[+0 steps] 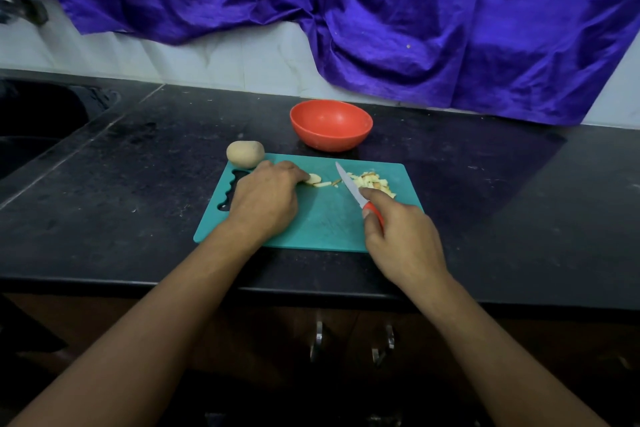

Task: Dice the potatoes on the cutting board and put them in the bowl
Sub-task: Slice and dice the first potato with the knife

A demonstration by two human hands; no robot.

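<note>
On the cutting board point(322, 225), diced pieces point(372, 180) are piled, a potato remnant point(314, 179) is held under curled fingers of the left hand point(265, 199), and the knife point(349, 184) is gripped by the right hand point(401, 236); beyond it, the bowl point(329, 140) is unfilled and the whole potato point(245, 153) uncut.

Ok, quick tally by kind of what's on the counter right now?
Whole potato: 1
Part-cut potato piece: 1
Diced potato heap: 1
Knife: 1
Cutting board: 1
Bowl: 1
Total: 6
</note>
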